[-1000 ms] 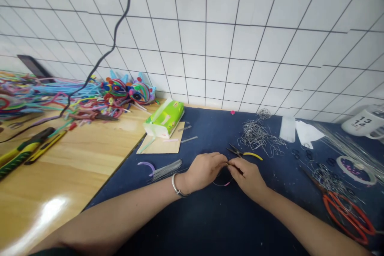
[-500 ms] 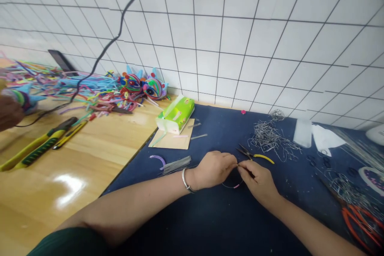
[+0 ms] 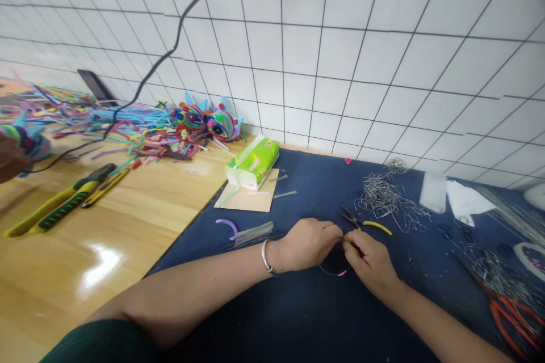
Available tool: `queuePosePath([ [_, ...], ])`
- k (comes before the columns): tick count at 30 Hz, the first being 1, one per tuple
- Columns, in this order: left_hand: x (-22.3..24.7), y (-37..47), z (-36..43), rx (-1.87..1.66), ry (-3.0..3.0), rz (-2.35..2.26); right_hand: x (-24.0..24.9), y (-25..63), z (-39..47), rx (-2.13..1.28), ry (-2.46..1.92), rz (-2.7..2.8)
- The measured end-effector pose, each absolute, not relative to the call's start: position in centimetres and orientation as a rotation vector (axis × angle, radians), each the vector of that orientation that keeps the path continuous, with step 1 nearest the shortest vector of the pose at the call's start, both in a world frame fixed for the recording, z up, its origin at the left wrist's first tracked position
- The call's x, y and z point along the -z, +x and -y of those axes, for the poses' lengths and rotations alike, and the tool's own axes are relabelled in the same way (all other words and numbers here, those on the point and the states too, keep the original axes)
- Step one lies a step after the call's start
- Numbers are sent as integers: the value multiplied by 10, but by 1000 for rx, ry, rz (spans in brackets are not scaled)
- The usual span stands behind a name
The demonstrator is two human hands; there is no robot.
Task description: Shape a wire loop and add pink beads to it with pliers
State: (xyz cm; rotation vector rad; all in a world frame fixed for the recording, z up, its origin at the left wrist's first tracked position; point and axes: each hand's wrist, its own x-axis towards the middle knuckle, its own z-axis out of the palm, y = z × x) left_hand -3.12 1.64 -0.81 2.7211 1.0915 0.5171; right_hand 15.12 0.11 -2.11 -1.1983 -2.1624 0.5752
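Note:
A thin wire loop with small pink beads hangs below my two hands, above the dark blue mat. My left hand is closed in a pinch on the wire at its upper side, a silver bangle round the wrist. Fingertip to fingertip with it, my right hand also pinches the wire. Just behind my right hand lie small pliers with yellow handles. Left of my left hand are a bundle of straight wires and a purple curved piece.
A green tissue pack rests on a cardboard piece. Tangled wire lies behind my hands, orange-handled scissors at right. On the wooden table are yellow-green cutters, colourful strips and another person's hand holding a colourful figure.
The view has shifted slightly, so most things sit a little further right. My hands stay pinched together on the wire. The other person's hand and figure have moved a little left and down.

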Motion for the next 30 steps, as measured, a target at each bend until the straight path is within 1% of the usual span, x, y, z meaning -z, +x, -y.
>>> queuePosePath([
  [14, 5, -34, -16, -430, 2996, -984, 25, 151, -3, -536, -1173, 2228],
  [30, 6, -37, -18, -427, 3103, -842, 23, 150, -2, -475, -1169, 2239],
])
